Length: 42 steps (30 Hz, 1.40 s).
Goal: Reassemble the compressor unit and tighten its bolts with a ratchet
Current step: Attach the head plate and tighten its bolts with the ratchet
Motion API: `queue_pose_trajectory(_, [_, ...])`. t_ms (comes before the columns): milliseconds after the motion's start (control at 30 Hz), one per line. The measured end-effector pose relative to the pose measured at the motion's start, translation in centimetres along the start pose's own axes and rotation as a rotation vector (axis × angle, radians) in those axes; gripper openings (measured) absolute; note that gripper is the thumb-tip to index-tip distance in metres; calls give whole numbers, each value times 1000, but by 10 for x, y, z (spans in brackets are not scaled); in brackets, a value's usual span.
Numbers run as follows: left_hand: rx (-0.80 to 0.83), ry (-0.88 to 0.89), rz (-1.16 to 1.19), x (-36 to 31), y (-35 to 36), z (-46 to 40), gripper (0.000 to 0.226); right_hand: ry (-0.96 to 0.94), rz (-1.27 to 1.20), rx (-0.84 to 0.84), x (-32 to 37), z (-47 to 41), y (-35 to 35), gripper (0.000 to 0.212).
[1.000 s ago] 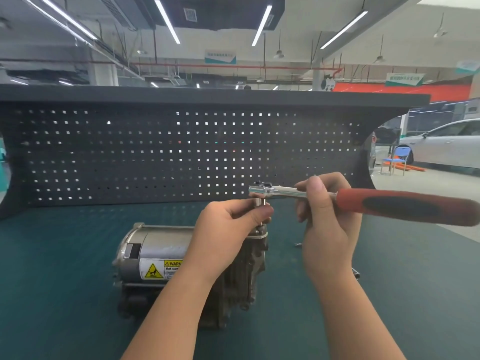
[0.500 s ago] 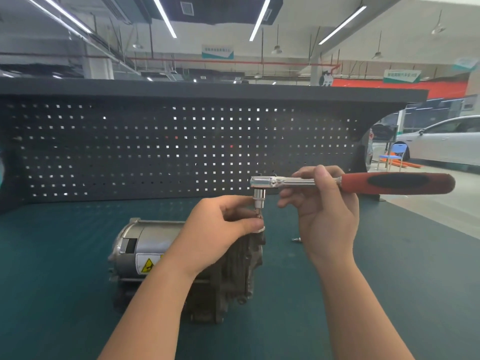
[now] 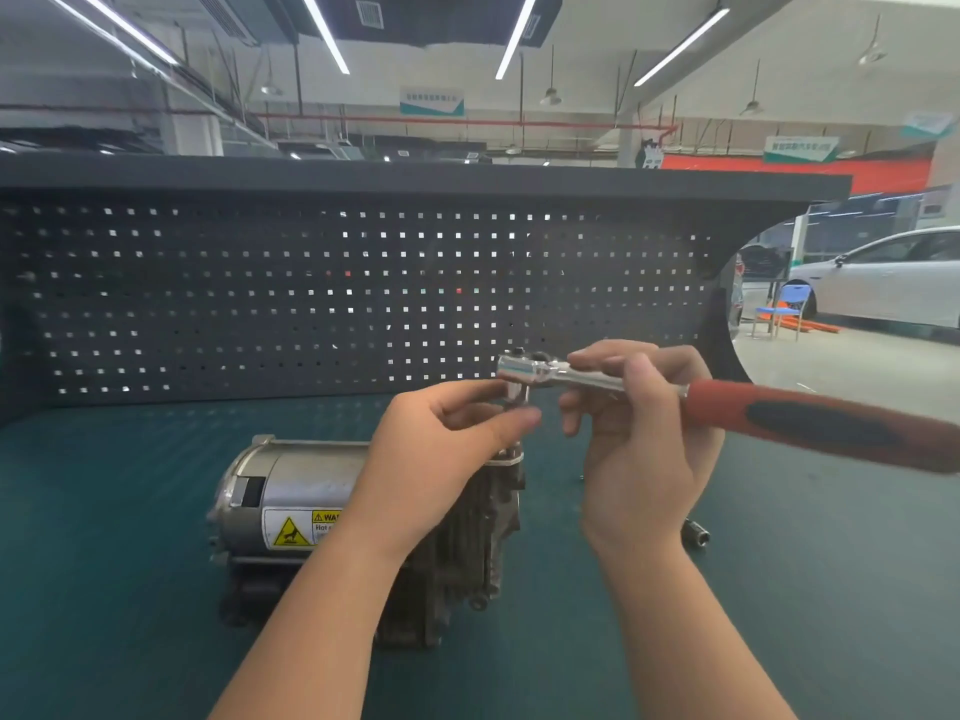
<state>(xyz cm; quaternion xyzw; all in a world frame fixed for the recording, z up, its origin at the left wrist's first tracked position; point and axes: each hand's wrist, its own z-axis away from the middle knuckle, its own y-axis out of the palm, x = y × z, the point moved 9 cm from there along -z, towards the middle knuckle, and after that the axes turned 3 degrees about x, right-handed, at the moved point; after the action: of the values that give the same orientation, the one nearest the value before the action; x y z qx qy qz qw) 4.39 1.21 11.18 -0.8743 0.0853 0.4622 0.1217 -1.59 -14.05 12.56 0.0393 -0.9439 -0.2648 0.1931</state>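
at frame centre the right hand (image 3: 636,439) grips the chrome shank of a red-handled ratchet (image 3: 727,407); the left hand (image 3: 447,449) pinches its socket (image 3: 517,394) above the ribbed grey metal compressor (image 3: 322,506) on the green mat (image 3: 104,511).

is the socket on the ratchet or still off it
On. A socket hangs from the ratchet head, pinched by the left hand; the right hand grips the shaft.
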Motion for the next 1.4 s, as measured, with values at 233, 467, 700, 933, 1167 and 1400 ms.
queue_pose_trajectory(233, [-28, 7, 1, 1, 1, 0, 10, -313, 343, 258, 23, 18, 37, 17])
queue_pose_trajectory(467, [-22, -17, -85, 4, 0, -2, 10, 586, -396, -142, -51, -2, -3, 18])
queue_pose_trajectory(700, [-26, 45, 26, -6, 3, 1, 14, -249, 301, 260, 23, 13, 40, 23])
queue_pose_trajectory(933, [-20, -8, -33, 4, -1, -3, 11, 81, 96, 28, -4, -3, 8, 15])
queue_pose_trajectory(1167, [-31, 10, -153, 6, -2, -5, 7, 298, -161, -125, -31, -3, -5, 21])
queue_pose_trajectory(1400, [4, 103, -229, -3, -5, -1, 18, -19, 112, 108, 9, 3, 22, 20])
